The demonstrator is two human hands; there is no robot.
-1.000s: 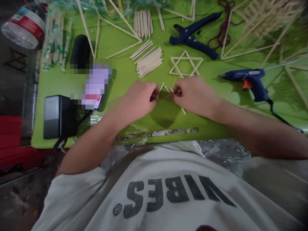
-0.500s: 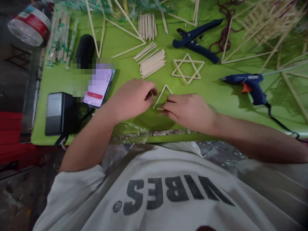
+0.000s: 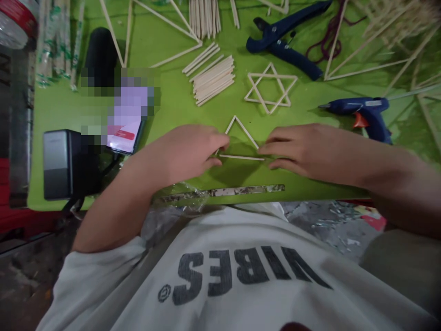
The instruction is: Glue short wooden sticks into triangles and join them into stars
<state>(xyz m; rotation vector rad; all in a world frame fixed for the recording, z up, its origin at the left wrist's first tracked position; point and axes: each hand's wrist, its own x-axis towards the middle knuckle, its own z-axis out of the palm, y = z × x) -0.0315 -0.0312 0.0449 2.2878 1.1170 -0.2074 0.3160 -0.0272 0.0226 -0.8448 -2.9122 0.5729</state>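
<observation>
Three thin wooden sticks form a small triangle point(image 3: 246, 131) on the green table. My left hand point(image 3: 188, 149) is at its left corner, with the index finger over the left stick and the thumb below, the fingers loosely closed about the corner. At the right corner, my right hand point(image 3: 303, 149) has its fingertips on the end of the right stick. Its thumb lies just below the end of the bottom stick point(image 3: 241, 157). A small gap shows between the left stick's end and the bottom stick. Beyond lies a six-pointed star of sticks point(image 3: 270, 88).
Short cut sticks point(image 3: 214, 80) lie behind the triangle. A blue cutter point(image 3: 284, 39) and a blue glue gun point(image 3: 365, 110) lie to the right. At left are a phone point(image 3: 126, 119), a power bank point(image 3: 69, 163) and wrapped chopsticks point(image 3: 57, 41). Larger stick frames stand at the back.
My right hand has moved right, off the bottom stick, to the triangle's right corner. My left hand has closed in on the left corner. The view has shifted slightly.
</observation>
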